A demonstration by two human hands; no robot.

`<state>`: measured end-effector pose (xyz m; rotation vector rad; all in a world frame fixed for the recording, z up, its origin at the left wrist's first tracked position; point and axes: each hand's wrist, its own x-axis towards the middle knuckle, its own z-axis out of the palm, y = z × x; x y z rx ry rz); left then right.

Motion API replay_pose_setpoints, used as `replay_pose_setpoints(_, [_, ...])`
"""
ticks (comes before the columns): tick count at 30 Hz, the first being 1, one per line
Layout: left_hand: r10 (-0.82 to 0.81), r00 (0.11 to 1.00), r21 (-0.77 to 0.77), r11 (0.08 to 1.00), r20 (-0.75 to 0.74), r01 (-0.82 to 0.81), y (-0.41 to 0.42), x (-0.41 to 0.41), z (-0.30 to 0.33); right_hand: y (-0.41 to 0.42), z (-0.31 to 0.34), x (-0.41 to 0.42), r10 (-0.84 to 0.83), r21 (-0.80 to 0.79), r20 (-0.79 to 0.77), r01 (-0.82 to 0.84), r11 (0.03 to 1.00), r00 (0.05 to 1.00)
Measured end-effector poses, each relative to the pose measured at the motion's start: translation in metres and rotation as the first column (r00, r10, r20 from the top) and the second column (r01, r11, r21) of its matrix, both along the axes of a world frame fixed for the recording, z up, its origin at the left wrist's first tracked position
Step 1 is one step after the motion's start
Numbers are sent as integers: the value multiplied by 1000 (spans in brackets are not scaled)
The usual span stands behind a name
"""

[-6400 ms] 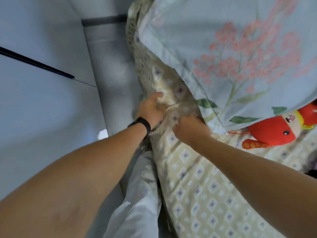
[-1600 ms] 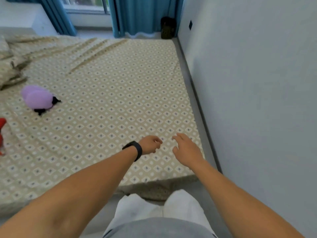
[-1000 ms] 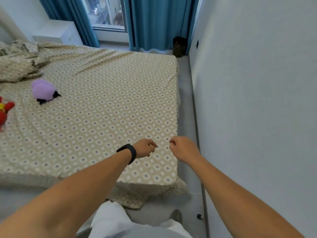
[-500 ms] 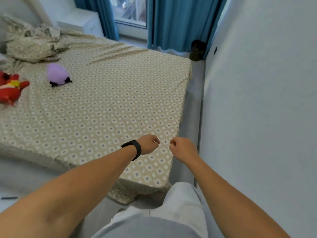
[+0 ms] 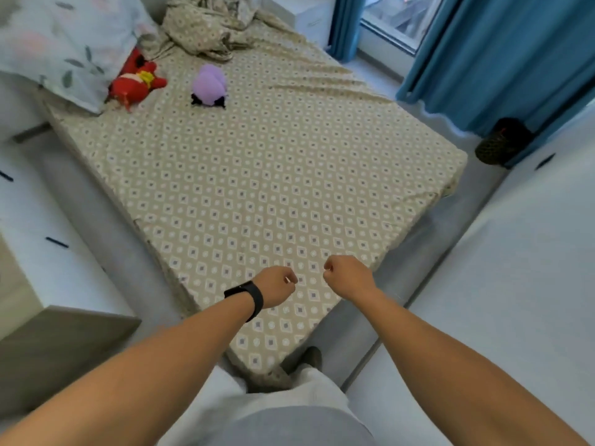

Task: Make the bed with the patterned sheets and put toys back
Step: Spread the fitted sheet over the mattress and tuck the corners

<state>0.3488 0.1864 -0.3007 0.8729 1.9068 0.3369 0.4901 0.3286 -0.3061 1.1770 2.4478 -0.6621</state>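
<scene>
The beige diamond-patterned sheet (image 5: 257,175) lies spread flat over the mattress, with wrinkles toward the far end. A red plush toy (image 5: 135,82) and a purple plush toy (image 5: 209,85) lie on it near the far left. A crumpled bundle of the same patterned fabric (image 5: 206,27) sits at the head. A pale floral quilt (image 5: 64,43) is heaped at the far left corner. My left hand (image 5: 277,286), with a black wristband, and my right hand (image 5: 346,276) hover over the bed's near corner, both curled into fists and holding nothing.
White drawers (image 5: 48,246) stand along the left of the bed. Blue curtains (image 5: 499,59) and a dark basket (image 5: 499,141) are at the far right. A white wall (image 5: 515,268) runs close along the right side. My shoe (image 5: 310,357) is by the bed's corner.
The view has swung left and risen, bringing the toys and quilt into sight. My fingers, spread 1.6 s ago, have curled into fists. The hands stay over the near corner.
</scene>
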Motion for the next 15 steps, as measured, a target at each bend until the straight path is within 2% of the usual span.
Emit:
replay_pose_setpoints(2, [51,999,21,998,16,-51,20,15,6,24,2,4,-2,17,1,2,1000,1000])
replay_pose_setpoints(5, [2,1000,65,998,0,-2,50,23,14,52,9,7,-20,79,-27,22,997,999])
replay_pose_setpoints(9, [13,1000,109,994,-24,-11,107,25,16,98,5,29,-143,85,-79,150,985,987])
replay_pose_setpoints(15, [-28,1000,41,999,-1,28,210,42,-9,226,-52,59,-341,-84,-55,336,938,938])
